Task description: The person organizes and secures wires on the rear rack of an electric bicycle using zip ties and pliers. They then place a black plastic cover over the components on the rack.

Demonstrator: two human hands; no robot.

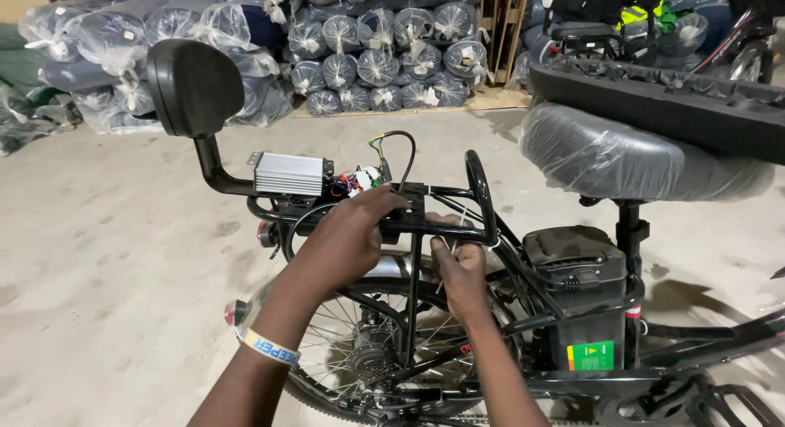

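Rear wheel (384, 370) cut off below.

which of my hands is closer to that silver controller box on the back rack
Left. Your left hand grips the black rack just right of the silver controller box, by its wires. Your right hand is lower and farther right, pinching a white tie.

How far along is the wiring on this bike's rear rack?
Done: the silver controller box sits on the rear rack. In hand: the left hand grips the rack rail while the right hand pinches a white cable tie. Left: the coloured wires hang loose.
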